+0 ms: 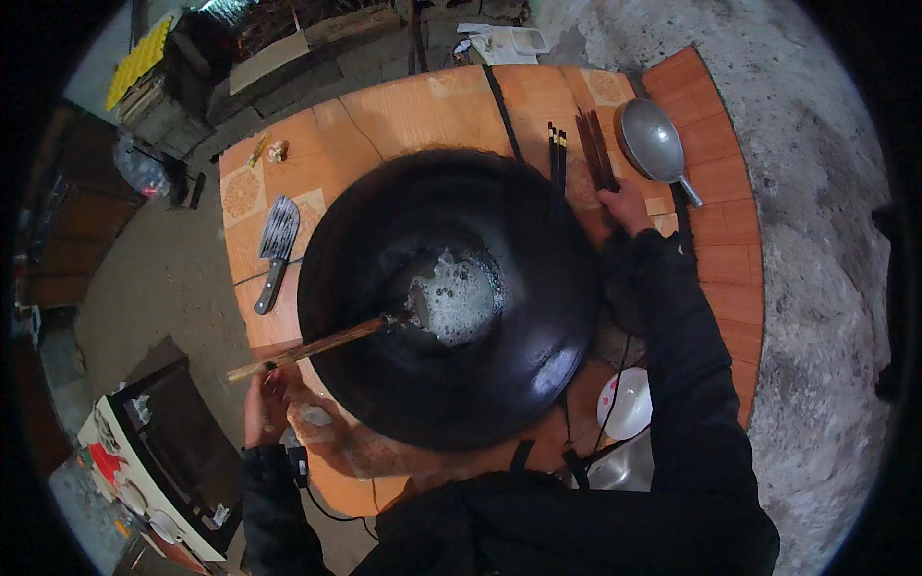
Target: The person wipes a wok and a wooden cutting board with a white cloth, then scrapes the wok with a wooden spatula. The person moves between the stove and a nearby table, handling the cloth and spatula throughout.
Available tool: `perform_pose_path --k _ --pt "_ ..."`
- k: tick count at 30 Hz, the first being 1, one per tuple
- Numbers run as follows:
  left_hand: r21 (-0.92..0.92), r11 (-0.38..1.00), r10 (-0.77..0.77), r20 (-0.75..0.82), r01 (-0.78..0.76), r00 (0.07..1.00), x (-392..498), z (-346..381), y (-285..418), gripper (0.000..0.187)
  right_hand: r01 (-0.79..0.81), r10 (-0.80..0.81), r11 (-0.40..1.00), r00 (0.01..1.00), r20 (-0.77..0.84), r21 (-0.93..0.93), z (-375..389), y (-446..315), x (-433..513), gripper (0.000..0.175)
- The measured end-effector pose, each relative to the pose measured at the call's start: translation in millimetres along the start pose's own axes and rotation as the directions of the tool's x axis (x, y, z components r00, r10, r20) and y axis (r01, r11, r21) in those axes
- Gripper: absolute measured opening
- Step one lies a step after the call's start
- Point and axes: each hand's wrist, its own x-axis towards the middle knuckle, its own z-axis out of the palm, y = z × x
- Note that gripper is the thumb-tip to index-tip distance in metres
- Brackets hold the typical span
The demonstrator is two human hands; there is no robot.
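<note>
A large black wok (547, 288) takes up the middle of the table, with foamy, bubbling liquid (457, 306) in its bottom. A cooking utensil with a long wooden handle (338, 338) slants over the wok's left rim. Its head is hidden in or beside the foam, so its kind cannot be told. At the outer part of that handle, my left hand (265, 410) has its fingers closed around it from below. Beyond the wok's right rim, my right hand (627, 205) grips the lower ends of several dark brown chopsticks (596, 147), which point away from me.
Black chopsticks with light bands (557, 151) lie beside the brown ones; a metal dipper (650, 138) is farther right. On the left lies a cleaver (277, 248). A white bowl (624, 403) and metal basin (623, 464) are near my right arm. A cord (331, 515) hangs near my left sleeve.
</note>
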Motion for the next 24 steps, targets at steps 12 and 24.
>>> perform_pose_path --k 12,24 --pt "-0.071 0.986 0.16 0.128 -0.152 0.979 -2.0 29.7 14.1 0.028 0.011 -0.134 0.883 0.964 0.23 0.47 -70.5 -96.8 -151.7 0.051" --pt "0.436 0.642 0.399 0.511 -0.63 0.761 -120.9 89.8 4.0 0.022 0.402 -0.351 0.883 0.908 0.228 -0.242 75.6 -43.5 -264.6 0.046"
